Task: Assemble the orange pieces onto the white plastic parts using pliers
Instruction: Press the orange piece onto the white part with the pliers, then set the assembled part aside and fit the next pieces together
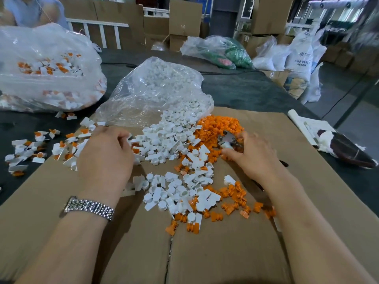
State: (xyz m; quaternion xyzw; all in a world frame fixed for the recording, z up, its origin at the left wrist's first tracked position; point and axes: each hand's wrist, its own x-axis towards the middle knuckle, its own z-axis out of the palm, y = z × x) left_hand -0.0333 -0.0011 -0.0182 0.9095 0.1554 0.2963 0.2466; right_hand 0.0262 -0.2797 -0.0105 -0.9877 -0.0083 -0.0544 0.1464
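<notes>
A heap of white plastic parts (164, 140) spills from an open clear bag (155, 89) onto flattened cardboard (205, 253). Orange pieces (217, 124) are piled just right of them, and more orange pieces (231, 199) are scattered nearer me. My right hand (252, 154) grips metal pliers (227, 140), whose jaws hold a white part at the edge of the orange pile. My left hand (106, 154), with a metal watch on its wrist, lies over the left side of the white heap, its fingers curled around a small white part.
Joined white-and-orange parts (41, 148) lie scattered on the dark table at left. A large clear bag (47, 68) of such parts stands at back left. A dark brush-like object (344, 148) on paper lies at right. Cardboard boxes and sacks stand behind.
</notes>
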